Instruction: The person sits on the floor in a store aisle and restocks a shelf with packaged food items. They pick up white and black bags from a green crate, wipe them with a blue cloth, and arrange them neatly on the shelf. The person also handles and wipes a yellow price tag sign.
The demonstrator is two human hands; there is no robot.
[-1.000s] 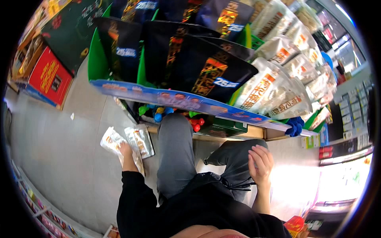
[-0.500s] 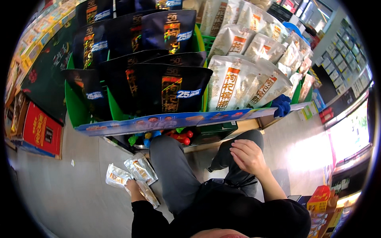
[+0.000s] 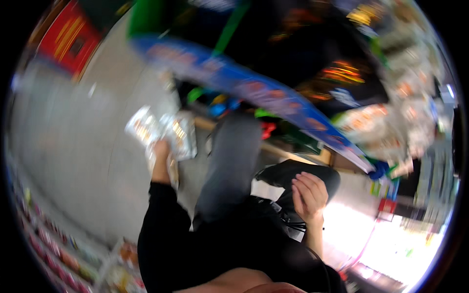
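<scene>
My left hand (image 3: 159,151), blurred, grips a silver-white pouch (image 3: 143,124) with orange printing, low over the floor on the left. A second silver pouch (image 3: 181,136) lies against it. My right hand (image 3: 309,195) is raised by my right knee, open, its fingers loosely bent and nothing visible in them. Above my knees a green display bin (image 3: 145,19) with a blue front strip holds black pouches (image 3: 312,49) and silver pouches (image 3: 371,127). Motion blurs most of the view.
Small bright coloured objects (image 3: 220,107) sit under the bin, behind my knees. A red box (image 3: 68,39) stands at upper left. Grey floor (image 3: 83,156) stretches left of me. Shelves of goods (image 3: 53,244) line the lower left edge; a bright glass front (image 3: 400,244) is at lower right.
The view has swung sharply since half a second ago and is now blurred, shifting floor and bin in the frame. My left hand stays on the pouches; my right hand stays by the knee.
</scene>
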